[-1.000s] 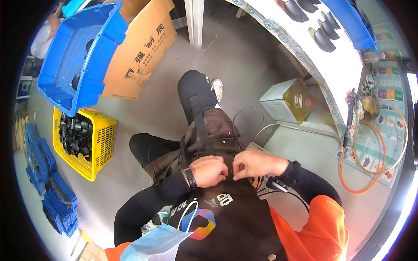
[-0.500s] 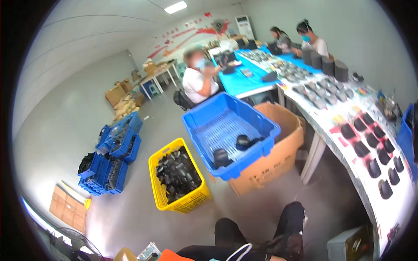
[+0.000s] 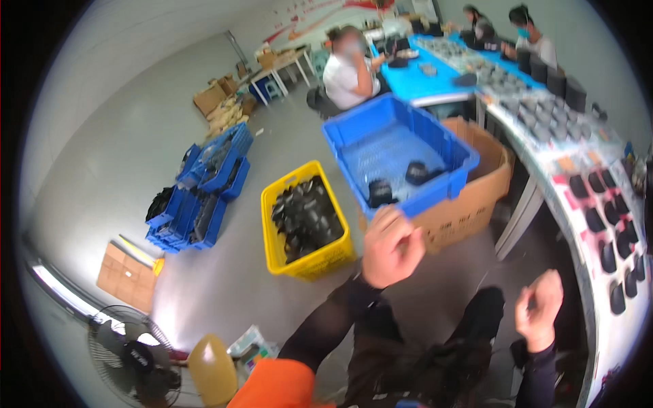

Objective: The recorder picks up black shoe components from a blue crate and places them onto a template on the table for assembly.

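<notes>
My left hand (image 3: 393,249) is raised in front of the near side of a blue plastic crate (image 3: 394,143), fingers curled into a loose fist. Nothing shows in it. Farther right, my right hand (image 3: 539,309) hangs above my leg beside the long white table, its fingers also curled in and nothing visible between them. In the crate lie a black rounded piece (image 3: 379,193) near the front edge and another black piece (image 3: 417,173) to its right. The crate rests on an open cardboard box (image 3: 462,221).
A yellow basket (image 3: 273,251) full of black pieces stands left of the box. Stacked blue crates (image 3: 221,221) are farther left, a fan (image 3: 132,360) at lower left. A curved table (image 3: 578,234) with rows of black pieces runs along the right. Seated people (image 3: 350,75) occupy the back table.
Both my hands and forearms have come up into view from the lower edge. The view has tilted down, and the crate and basket appear higher and farther right.
</notes>
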Tool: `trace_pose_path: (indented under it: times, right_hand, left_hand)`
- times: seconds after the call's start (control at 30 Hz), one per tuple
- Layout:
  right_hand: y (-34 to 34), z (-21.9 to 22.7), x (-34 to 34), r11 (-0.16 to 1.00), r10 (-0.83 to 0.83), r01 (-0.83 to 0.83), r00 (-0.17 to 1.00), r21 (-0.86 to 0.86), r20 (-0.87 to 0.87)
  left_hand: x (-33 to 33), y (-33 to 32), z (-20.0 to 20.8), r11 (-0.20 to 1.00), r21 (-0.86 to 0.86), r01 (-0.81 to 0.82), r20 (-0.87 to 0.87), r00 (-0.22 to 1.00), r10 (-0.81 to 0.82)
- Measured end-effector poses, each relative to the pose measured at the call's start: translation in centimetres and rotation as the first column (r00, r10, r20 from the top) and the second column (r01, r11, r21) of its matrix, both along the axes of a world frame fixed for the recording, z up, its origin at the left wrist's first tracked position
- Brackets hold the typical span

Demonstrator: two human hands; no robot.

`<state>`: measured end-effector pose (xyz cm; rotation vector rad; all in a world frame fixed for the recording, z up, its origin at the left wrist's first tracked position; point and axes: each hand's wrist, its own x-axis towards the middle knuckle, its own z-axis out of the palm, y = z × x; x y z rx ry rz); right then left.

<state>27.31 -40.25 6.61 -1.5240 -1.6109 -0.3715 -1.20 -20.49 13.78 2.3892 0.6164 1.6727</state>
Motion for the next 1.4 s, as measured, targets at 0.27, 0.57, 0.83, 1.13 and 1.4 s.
trace_pose_path:
  times: [0.27, 0.57, 0.83, 1.13, 1.4]
  right_hand:
    - [2.6, -12.6, 1.5, 0.835, 0.049, -0.072, 0.997, -0.546, -0.057]
    - [4.6, -24.3, 3.1, 0.255, -0.233, 0.171, 0.966, -0.952, 0.111]
    - [4.0, -28.8, 7.0, 0.259, -0.357, 0.221, 0.926, -0.940, 0.119]
    - [2.0, -30.5, 8.0, 0.416, -0.399, 0.258, 0.914, -0.872, 0.081]
    - [0.7, -30.2, 5.9, 0.563, -0.411, 0.265, 0.911, -0.783, 0.012]
  left_hand:
    - [-3.6, 6.9, -6.1, 0.983, 0.012, -0.182, -0.057, 0.982, 0.182]
    - [-1.9, 17.9, -15.7, 0.900, -0.037, -0.434, -0.435, 0.818, 0.376]
    - [-0.3, 19.7, -17.8, 0.827, -0.101, -0.553, -0.598, 0.698, 0.394]
    - [-0.3, 19.0, -18.1, 0.803, -0.127, -0.582, -0.515, 0.731, 0.448]
    - [-0.2, 18.8, -17.8, 0.789, -0.144, -0.598, -0.609, 0.682, 0.406]
